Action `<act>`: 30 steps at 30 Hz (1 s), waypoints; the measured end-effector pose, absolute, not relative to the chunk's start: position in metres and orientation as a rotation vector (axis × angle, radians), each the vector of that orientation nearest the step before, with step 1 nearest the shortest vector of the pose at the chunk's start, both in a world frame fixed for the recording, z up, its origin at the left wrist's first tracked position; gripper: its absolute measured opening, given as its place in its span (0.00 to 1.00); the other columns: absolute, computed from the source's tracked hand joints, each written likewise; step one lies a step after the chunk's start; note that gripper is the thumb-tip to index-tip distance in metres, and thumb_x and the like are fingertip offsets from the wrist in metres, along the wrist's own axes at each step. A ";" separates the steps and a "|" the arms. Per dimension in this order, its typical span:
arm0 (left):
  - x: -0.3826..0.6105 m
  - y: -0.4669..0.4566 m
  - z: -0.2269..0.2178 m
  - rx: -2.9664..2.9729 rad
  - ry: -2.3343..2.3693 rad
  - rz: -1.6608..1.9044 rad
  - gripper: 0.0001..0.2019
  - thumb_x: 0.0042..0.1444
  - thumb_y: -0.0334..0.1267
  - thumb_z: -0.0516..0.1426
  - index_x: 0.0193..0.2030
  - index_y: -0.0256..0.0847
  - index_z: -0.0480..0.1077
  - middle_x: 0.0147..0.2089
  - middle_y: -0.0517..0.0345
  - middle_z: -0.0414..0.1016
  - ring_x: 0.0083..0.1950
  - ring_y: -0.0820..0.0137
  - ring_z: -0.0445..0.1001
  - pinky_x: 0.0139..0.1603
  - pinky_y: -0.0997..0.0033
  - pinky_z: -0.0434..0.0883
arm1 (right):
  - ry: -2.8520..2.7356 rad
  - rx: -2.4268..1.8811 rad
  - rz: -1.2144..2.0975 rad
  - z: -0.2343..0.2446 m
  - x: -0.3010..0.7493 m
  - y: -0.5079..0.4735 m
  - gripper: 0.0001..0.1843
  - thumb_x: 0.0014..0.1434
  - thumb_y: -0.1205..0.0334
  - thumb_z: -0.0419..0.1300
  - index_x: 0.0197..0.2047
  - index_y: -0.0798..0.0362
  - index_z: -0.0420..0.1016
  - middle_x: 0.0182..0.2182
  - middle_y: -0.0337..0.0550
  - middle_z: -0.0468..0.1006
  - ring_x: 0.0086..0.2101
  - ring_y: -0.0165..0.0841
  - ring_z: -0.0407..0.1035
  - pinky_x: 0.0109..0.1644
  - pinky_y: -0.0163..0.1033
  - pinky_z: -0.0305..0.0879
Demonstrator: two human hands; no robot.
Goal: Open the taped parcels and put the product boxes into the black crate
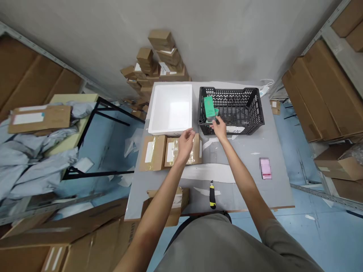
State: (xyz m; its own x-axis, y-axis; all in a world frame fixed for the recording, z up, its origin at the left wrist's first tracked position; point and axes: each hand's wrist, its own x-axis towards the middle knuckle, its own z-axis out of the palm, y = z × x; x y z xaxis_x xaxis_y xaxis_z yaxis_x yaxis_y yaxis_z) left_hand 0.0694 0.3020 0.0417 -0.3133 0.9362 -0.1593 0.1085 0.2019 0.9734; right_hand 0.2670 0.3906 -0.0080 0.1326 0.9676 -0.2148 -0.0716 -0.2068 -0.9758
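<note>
My right hand (219, 129) is at the near left corner of a black plastic crate (234, 129). Its thumb and fingers close round the lower end of a green box (209, 106), which leans inside the crate. Other green packaging shows partly beneath it. My left hand (185, 143) hovers over taped cardboard cartons (153, 153), beside the front wall of a white foam box (170, 132). The left fingers are loosely bent, and no object shows in them. The foam box stands open, with its white inside visible.
A utility knife (212, 195) with a black and yellow handle lies near the table's front edge. A pink item (266, 168) is at the right. An open carton (181, 202) sits at the front left. Stacked boxes (167, 56) rise behind the table.
</note>
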 end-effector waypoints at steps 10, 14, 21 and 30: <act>-0.144 -0.009 0.007 0.323 2.277 1.189 0.19 0.52 0.48 0.65 0.50 0.45 0.79 0.50 0.50 0.86 0.64 0.51 0.86 0.80 0.46 0.77 | -0.869 -1.730 1.655 -0.059 0.262 0.057 0.27 0.68 0.33 0.73 0.54 0.48 0.86 0.57 0.55 0.91 0.45 0.47 0.91 0.53 0.52 0.89; -0.174 -0.038 -0.011 0.108 2.165 1.064 0.17 0.53 0.45 0.66 0.48 0.44 0.78 0.56 0.45 0.88 0.70 0.50 0.84 0.81 0.44 0.75 | -0.917 -1.832 1.944 -0.058 0.224 -0.012 0.18 0.67 0.43 0.76 0.48 0.47 0.86 0.46 0.49 0.92 0.46 0.47 0.90 0.55 0.53 0.90; -0.202 -0.034 -0.050 0.276 1.899 0.839 0.22 0.71 0.60 0.61 0.55 0.44 0.81 0.67 0.39 0.88 0.73 0.52 0.82 0.81 0.48 0.73 | -0.946 -1.854 1.891 -0.049 0.166 -0.012 0.16 0.69 0.45 0.79 0.47 0.48 0.89 0.49 0.49 0.93 0.50 0.43 0.88 0.59 0.49 0.89; -0.190 -0.063 -0.072 0.374 1.772 0.717 0.30 0.78 0.66 0.56 0.47 0.38 0.82 0.51 0.38 0.90 0.54 0.55 0.89 0.65 0.56 0.83 | -0.824 -1.908 1.758 -0.031 0.127 -0.043 0.13 0.76 0.49 0.75 0.48 0.51 0.90 0.49 0.44 0.93 0.49 0.36 0.85 0.62 0.43 0.85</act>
